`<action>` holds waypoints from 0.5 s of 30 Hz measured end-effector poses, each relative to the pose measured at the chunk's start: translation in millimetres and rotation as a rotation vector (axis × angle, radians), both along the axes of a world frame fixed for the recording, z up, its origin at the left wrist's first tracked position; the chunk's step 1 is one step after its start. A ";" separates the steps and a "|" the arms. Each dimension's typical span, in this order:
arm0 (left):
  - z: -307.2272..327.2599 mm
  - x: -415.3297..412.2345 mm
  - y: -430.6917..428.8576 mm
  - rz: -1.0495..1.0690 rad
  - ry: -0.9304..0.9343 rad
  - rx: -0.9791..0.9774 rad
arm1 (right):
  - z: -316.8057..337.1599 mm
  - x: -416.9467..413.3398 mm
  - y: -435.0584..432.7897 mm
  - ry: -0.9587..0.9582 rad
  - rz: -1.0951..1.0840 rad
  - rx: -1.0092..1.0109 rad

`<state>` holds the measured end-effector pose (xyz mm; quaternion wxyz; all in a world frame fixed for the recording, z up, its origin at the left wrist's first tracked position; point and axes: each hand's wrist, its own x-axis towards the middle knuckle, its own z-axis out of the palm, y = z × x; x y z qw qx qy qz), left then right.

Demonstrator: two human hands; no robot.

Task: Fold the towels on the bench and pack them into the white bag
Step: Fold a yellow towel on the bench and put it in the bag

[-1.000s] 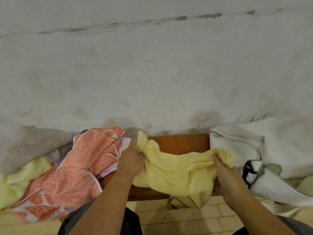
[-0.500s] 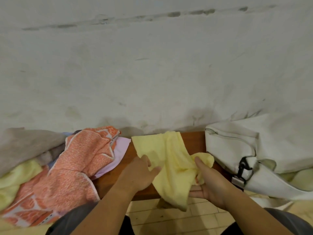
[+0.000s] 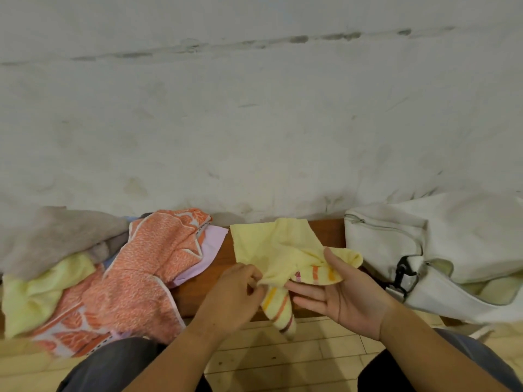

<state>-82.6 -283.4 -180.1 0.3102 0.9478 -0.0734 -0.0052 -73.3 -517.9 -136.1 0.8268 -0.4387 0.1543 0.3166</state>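
Currently, the towel, soft pale-yellow terry, lies on the wooden bench between a cloth pile on the left and the bag on the right. Its far part is spread flat against the wall base. Its near end, marked with orange, yellow and red stripes, is bunched and hangs over the near bench edge toward the tiled floor.

The left hand has its fingers curled and pinches a near edge of the towel. The right hand is palm up, fingers straight and slightly apart, with the striped section draped across them and the thumb raised beside the fabric.

The bag is white, slumped and creased, with a zip along its top and a black buckle on its near side; pale fabric shows inside its opening.

The pile holds an orange towel with a fine white pattern, a lilac cloth beneath it, a grey cloth and a pale green cloth, all crumpled.
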 end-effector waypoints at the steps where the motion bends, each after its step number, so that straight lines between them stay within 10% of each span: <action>1: 3.2 1.7 3.6 0.032 -0.033 -0.033 | 1.1 -2.8 -1.0 -0.023 -0.008 -0.008; 15: 25.4 -0.7 38.8 0.309 -0.048 -0.185 | -23.4 -33.1 -18.7 -0.273 -0.088 -0.496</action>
